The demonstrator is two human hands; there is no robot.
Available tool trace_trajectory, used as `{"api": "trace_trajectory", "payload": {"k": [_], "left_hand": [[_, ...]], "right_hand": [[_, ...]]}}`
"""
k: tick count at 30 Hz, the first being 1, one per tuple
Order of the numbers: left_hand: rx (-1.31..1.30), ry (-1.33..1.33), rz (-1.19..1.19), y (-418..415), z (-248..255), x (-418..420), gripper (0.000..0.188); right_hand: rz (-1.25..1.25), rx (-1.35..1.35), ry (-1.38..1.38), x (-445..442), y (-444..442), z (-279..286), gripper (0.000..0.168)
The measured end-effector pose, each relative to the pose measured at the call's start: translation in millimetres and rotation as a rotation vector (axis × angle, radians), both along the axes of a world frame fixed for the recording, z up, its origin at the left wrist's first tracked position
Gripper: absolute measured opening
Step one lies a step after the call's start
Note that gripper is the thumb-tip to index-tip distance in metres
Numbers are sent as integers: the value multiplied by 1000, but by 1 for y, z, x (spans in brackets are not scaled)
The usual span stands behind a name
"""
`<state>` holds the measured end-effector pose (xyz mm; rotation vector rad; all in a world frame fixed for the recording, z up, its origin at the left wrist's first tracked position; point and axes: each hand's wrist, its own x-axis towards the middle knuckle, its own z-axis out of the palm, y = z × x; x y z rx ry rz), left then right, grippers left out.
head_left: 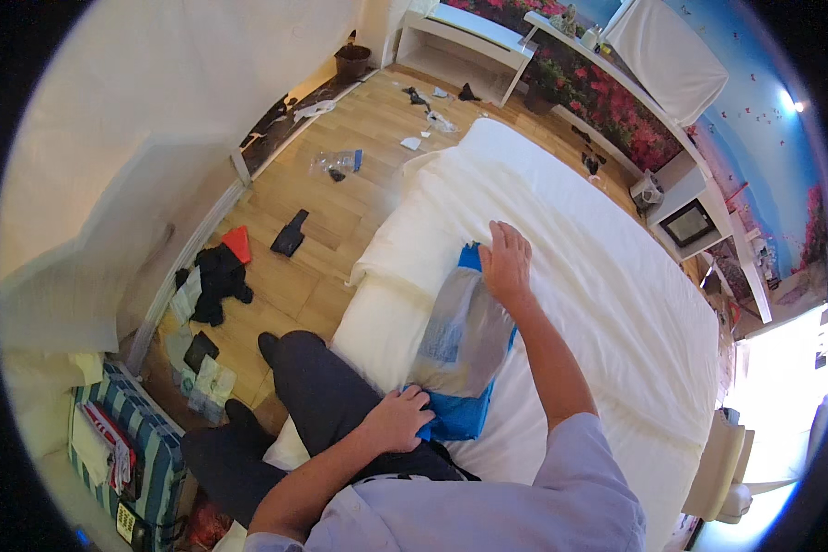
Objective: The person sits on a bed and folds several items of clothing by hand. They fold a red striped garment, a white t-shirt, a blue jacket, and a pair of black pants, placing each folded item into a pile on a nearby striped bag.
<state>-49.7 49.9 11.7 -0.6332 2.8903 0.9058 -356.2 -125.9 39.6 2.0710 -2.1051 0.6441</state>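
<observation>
A flat blue and grey plastic package (464, 324) lies on the white bed sheet beside my right thigh. Its grey upper face has a translucent patch with printing beneath, while blue plastic shows at both ends. The fingers of my left hand (399, 417) are curled over its near left corner. At the far end, my right hand (508, 265) rests with fingers extended along the package's right edge, partly over the sheet. My right palm hides part of that edge.
The bed (593, 276) stretches away ahead and right. Dark cloth (217, 279), a clear plastic wrapper (337, 161) and paper scraps litter the wooden floor (317, 234). A striped box-like piece (159, 448) with a telephone (131, 526) stands at left. White shelving (462, 41) lines the far wall.
</observation>
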Motion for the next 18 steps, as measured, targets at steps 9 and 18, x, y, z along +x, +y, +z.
{"api": "trace_trajectory", "payload": {"k": [9,18], "left_hand": [[-19,15,-14,-2,0,-4,60],[-12,29,-4,0,-2,-1,51]], "right_hand": [[26,311,181,7,52,-62,82],[30,238,201,26,73,-30,82]]}}
